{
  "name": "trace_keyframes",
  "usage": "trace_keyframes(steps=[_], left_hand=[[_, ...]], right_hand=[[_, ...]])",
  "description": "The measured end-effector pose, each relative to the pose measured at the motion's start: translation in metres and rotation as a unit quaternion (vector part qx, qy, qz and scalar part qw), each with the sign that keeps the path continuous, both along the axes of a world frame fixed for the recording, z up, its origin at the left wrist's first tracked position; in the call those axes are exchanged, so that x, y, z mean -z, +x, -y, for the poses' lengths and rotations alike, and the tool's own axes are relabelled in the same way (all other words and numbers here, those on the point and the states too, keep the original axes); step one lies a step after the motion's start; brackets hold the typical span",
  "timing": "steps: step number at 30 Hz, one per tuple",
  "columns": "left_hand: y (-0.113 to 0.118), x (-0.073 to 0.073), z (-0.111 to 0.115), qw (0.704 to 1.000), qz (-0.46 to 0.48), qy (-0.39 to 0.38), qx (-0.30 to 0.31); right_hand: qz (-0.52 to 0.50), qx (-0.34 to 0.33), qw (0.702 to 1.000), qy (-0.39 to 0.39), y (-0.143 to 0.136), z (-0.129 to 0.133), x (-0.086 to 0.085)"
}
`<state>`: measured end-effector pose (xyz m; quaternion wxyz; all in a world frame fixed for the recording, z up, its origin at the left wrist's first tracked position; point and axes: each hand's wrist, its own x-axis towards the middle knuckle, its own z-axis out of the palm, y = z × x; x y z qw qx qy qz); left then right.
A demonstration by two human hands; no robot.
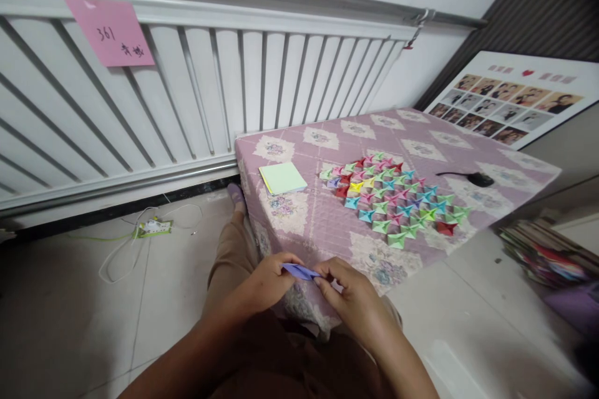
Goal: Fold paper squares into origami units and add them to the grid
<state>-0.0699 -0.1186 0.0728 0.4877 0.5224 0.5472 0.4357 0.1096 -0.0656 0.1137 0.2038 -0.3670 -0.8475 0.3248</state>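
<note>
A folded purple paper [301,272] is held between my two hands, just over the near edge of the cloth-covered table [322,218]. My left hand [274,280] pinches its left end, and the fingers of my right hand [344,283] close on its right end. Rows of folded paper pieces [381,207] in green, pink, blue, yellow and red lie on the table ahead. To their left rests a stack of square paper sheets [283,178], light green on top.
A white radiator [262,68] stands behind the table, with a pink note [110,32] on it. A black object [480,179] lies at the table's right. A power strip [153,228] with cables is on the left floor; stacked items [543,255] stand right.
</note>
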Motion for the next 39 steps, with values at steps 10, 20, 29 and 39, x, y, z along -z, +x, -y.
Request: trace_keyframes(steps=[10,20,29,39], left_hand=[[0.006,0.014,0.003,0.999,0.001,0.013,-0.039],[0.014,0.010,0.002,0.987,-0.067,0.090,-0.113],[0.007,0.006,0.004,0.995,-0.012,0.028,-0.091],[0.008,0.006,0.004,0.993,0.004,0.059,-0.106]], right_hand=[[-0.012,0.011,0.999,0.032,-0.009,0.008,0.009],[-0.032,0.044,0.995,0.083,-0.016,0.012,0.016],[-0.041,0.093,0.995,0.008,-0.011,0.013,0.021],[-0.036,0.075,0.995,0.050,-0.014,0.014,0.018]])
